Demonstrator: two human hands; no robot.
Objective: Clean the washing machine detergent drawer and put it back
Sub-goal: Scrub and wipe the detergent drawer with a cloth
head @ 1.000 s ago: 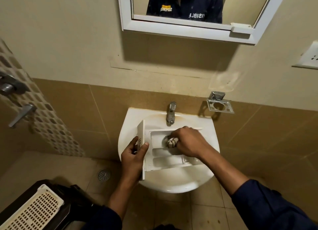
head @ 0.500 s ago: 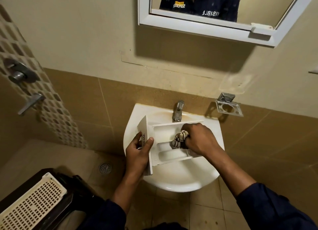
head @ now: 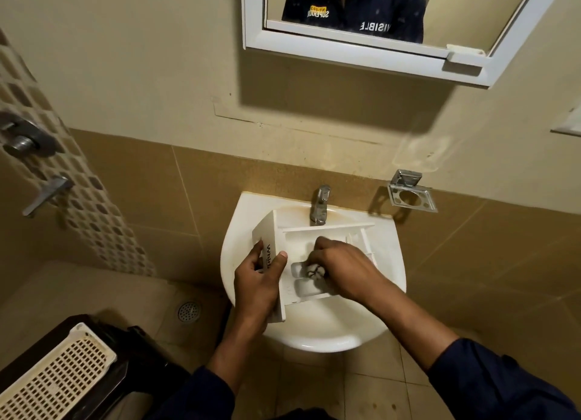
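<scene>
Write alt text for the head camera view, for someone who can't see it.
Over a white sink, the left hand grips the front panel of a white detergent drawer while the right hand presses a bunched cloth into a compartment. A tap and mirror sit behind, above.

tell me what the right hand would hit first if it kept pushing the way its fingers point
The right hand, holding the cloth, points left across the detergent drawer. It would probably meet the drawer's front panel, gripped by the left hand; depth is hard to judge.
</scene>
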